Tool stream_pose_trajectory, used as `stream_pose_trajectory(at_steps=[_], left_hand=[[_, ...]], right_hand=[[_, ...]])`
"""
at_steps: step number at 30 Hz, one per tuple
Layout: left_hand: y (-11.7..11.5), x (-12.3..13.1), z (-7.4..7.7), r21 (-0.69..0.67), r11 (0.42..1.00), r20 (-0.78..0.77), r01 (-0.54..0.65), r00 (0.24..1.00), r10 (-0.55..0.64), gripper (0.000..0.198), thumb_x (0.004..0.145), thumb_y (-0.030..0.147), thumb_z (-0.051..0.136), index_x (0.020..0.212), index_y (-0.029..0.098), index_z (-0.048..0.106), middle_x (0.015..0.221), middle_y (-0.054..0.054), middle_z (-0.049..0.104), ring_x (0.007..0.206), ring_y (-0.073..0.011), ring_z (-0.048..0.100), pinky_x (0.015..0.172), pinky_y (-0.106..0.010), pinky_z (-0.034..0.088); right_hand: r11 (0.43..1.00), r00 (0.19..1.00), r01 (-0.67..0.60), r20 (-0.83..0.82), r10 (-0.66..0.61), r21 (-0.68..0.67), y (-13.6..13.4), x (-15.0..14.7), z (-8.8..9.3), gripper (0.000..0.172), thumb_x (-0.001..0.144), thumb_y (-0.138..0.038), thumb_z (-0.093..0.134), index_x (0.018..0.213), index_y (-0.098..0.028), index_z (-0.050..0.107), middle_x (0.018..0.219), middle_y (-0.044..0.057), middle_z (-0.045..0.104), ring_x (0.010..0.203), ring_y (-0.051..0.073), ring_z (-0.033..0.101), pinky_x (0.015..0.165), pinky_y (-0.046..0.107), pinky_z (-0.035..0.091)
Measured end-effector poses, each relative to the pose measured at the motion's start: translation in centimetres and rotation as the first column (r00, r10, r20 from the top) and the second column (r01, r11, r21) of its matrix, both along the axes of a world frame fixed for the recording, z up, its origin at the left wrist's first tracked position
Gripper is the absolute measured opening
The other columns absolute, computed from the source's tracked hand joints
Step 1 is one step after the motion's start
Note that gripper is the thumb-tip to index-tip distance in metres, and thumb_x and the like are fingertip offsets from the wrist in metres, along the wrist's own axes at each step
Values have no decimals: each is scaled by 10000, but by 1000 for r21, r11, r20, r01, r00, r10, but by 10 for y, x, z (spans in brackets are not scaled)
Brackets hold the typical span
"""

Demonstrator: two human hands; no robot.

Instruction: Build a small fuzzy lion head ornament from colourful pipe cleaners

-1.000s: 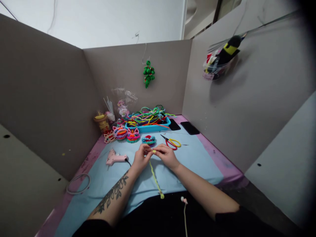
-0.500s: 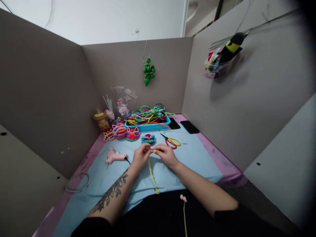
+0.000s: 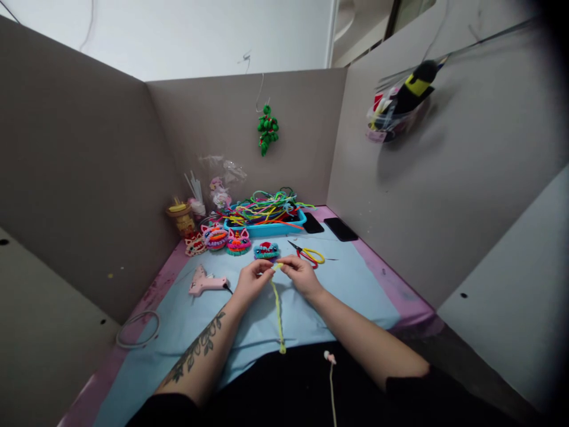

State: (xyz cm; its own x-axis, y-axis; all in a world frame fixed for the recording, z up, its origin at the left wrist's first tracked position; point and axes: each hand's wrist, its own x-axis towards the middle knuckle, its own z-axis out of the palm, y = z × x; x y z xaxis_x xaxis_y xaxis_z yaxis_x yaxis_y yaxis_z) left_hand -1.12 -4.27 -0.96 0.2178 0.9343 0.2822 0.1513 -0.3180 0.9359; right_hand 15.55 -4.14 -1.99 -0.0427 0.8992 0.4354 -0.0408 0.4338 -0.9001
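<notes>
A yellow pipe cleaner (image 3: 278, 311) hangs down from between my hands, its lower end close to the table's front edge. My left hand (image 3: 254, 280) pinches it near the top with thumb and fingers. Close beside it, my right hand (image 3: 300, 275) pinches the short upper end, and a bit of yellow shows between the fingertips. Just beyond my fingers lies a teal fuzzy figure (image 3: 266, 251) with a red middle. Scissors (image 3: 310, 255) with red and yellow handles rest to the right of it.
A blue tray (image 3: 267, 228) heaped with colourful pipe cleaners stands at the back. Several fuzzy figures (image 3: 239, 241) sit left of the teal one. A pink glue gun (image 3: 207, 281) lies at left, and two dark phones (image 3: 340, 229) at back right. Grey partitions (image 3: 249, 136) enclose the table.
My fingertips have moved slightly apart, so more yellow shows between them. The hanging length of pipe cleaner has swung a little to the right at its top.
</notes>
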Motion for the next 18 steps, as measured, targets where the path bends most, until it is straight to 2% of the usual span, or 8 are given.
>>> stream_pose_trajectory(at_steps=[3,6,9,11,13,15,18], left_hand=[[2,2,1,-53,998,67,-20,997,24,242,697,340,670,816,145,590,647,-6,618,583,-120,570,552,-224,436],[4,2,1,-43,992,140,-122,982,127,245,683,337,686,792,144,581,660,-3,614,606,-112,568,566,-209,420],[4,3,1,-51,982,231,-181,955,188,258,662,335,705,785,146,579,675,6,610,604,-99,559,581,-203,416],[4,3,1,-48,978,282,-204,936,209,265,643,326,721,779,145,582,684,6,612,620,-97,564,605,-205,423],[4,2,2,-52,976,309,-214,925,219,279,630,327,730,786,143,591,706,-4,625,642,-100,571,618,-206,427],[6,-2,5,-79,976,318,-204,923,218,314,641,363,712,835,141,602,755,-29,652,630,-100,567,569,-197,413],[12,-16,8,-106,962,319,-252,908,273,382,696,420,635,956,142,597,878,-75,679,599,-95,545,460,-179,346]], right_hand=[[997,992,-42,-119,34,-65,1,-2,0,298,706,-320,664,980,-210,625,841,25,625,748,150,571,676,282,451],[981,978,-101,-198,68,-164,-1,-7,-1,361,699,-357,670,1005,-209,547,866,23,632,727,141,582,613,255,443],[935,965,-234,-178,191,-267,-8,-20,-4,359,658,-337,705,921,-197,504,744,-5,635,639,128,584,557,231,419],[915,959,-273,-158,234,-297,-11,-31,-4,367,622,-285,722,887,-196,485,629,-43,610,561,116,571,541,225,413],[917,972,-231,-129,199,-326,-11,-38,1,301,623,-263,696,823,-193,483,552,-58,584,515,117,570,518,222,411],[920,985,-171,-65,158,-352,-6,-34,11,201,655,-278,642,758,-184,497,561,-35,600,511,128,589,484,216,402],[957,983,-87,130,127,-275,10,-9,31,109,674,-258,582,725,-172,539,636,-10,628,536,122,594,503,219,418]])
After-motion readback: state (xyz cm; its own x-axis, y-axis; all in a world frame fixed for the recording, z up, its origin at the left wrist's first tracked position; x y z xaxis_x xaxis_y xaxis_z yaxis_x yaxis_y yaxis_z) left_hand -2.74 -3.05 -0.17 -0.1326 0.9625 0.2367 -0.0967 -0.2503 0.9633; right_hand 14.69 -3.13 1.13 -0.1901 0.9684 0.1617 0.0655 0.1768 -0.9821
